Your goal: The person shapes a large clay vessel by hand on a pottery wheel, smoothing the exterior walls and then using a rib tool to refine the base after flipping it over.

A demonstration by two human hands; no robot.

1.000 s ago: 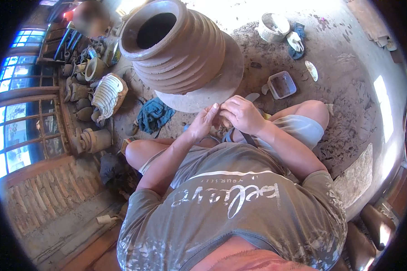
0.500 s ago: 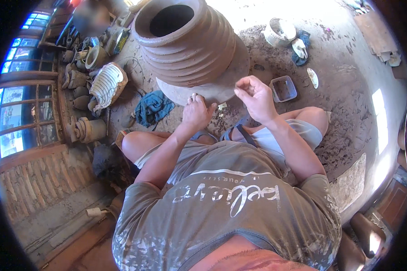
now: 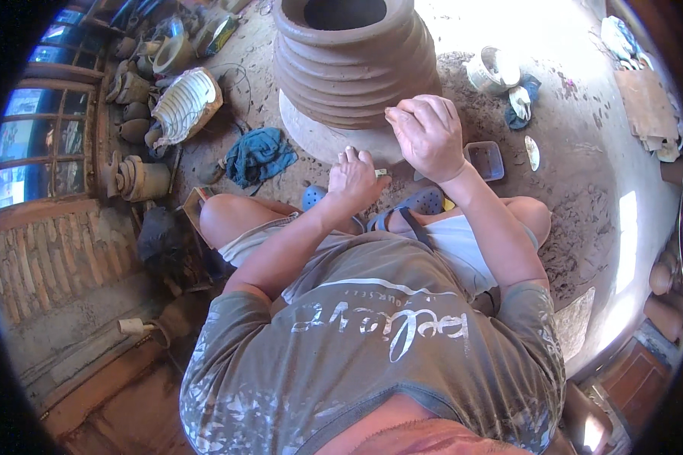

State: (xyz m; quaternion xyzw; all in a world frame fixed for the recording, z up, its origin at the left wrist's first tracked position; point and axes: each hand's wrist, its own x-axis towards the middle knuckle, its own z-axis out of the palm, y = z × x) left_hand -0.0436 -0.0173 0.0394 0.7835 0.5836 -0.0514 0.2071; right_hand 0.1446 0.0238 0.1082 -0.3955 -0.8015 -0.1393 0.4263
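Two bare hands show in the head view, nearer than a ridged pot point(image 3: 353, 72) at twelve o'clock, which stands on a pale disc point(image 3: 309, 133). The left hand point(image 3: 353, 180), also toward twelve, is near the disc's rim, fingers loosely bent and slightly parted. The right hand point(image 3: 430, 138), between one and two o'clock, has fingertips drawn narrow; whether they hold anything, I cannot tell. If the pot's clay is soft, a stray knuckle could dent the ridges.

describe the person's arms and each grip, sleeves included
Both forearms are bare below short, grey-brown sleeves blotched with pale patches. The left grip and right grip are ungloved; a pale spot on the left one is too small to identify. No watch shows.
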